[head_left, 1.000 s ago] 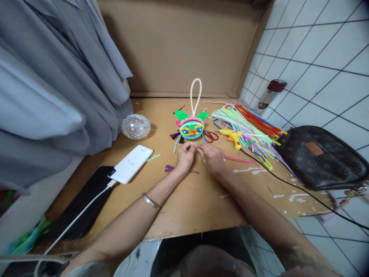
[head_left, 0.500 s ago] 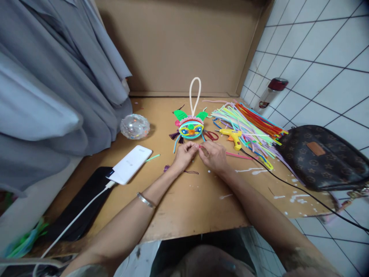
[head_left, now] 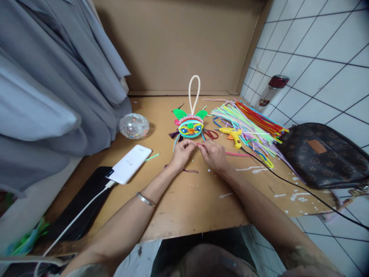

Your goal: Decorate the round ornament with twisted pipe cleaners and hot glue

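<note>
A pink pipe cleaner (head_left: 236, 154) runs out to the right from under my right hand (head_left: 213, 154), whose fingers pinch it. My left hand (head_left: 184, 152) is closed at the pipe cleaner's other end, its fingertips almost meeting those of the right. Only a short pink bit shows between them. Just beyond the hands stands a colourful animal-face ornament (head_left: 190, 126) with green ears, blue eyes and a white loop on top. Red-handled scissors (head_left: 211, 134) lie beside it, partly hidden. A purple thread (head_left: 191, 171) lies under my left wrist.
A yellow glue gun (head_left: 235, 135) with a black cord lies before a heap of pipe cleaners (head_left: 245, 122). At right are a brown bag (head_left: 331, 157) and a bottle (head_left: 272, 90). A clear ball (head_left: 134, 126), a white power bank (head_left: 131, 163) and a grey curtain (head_left: 57, 77) are at left.
Both hands stay together, with slight finger movement at the pink pipe cleaner. My left hand has shifted a little left, covering more of the purple tassel. The other things have not moved.
</note>
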The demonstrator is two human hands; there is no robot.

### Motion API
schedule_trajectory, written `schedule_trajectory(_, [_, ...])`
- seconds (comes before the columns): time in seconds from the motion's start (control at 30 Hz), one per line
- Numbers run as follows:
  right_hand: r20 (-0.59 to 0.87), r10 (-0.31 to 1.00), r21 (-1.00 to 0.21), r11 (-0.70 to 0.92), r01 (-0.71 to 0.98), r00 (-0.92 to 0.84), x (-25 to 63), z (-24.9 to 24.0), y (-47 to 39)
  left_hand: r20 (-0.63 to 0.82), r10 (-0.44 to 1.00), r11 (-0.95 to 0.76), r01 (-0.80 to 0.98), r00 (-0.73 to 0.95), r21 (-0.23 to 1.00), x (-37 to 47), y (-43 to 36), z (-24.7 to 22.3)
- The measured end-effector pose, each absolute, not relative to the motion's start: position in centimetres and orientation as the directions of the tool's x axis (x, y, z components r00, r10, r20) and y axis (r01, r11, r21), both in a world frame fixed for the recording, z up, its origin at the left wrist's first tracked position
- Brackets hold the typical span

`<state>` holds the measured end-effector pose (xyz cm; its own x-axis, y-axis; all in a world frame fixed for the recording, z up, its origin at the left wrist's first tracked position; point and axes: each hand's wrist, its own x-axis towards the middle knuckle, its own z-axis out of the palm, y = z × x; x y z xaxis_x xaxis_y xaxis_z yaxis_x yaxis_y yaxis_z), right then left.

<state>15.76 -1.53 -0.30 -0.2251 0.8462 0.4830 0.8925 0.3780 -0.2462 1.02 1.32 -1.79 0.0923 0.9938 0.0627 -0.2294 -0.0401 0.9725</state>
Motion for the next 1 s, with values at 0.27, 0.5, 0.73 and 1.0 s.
schedule_trajectory(0.27, [0.451,0.847,-0.144,0.381,0.913,-0.282,13.2,-0.6,-3.2,-0.075,0.996,0.049,-0.398,-0.05,0.916,2.3,0.6,-1.8])
schedule_trajectory(0.5, [0.363,0.901,-0.127,0.301,0.945,-0.238,12.5,0.6,-3.7,-0.098,0.993,0.052,-0.517,-0.064,0.854,2.3,0.5,-1.1])
schedule_trajectory(0.73, [0.339,0.925,-0.183,0.243,0.953,-0.171,13.5,1.4,-3.2,-0.056,0.998,0.053,-0.51,0.01,0.859,2.1,0.5,-1.1])
schedule_trajectory(1.0, [0.398,0.896,-0.206,0.297,0.933,-0.197,16.0,1.4,-1.5,0.036,0.991,0.005,-0.298,0.131,0.954,1.4,1.0,-1.8])
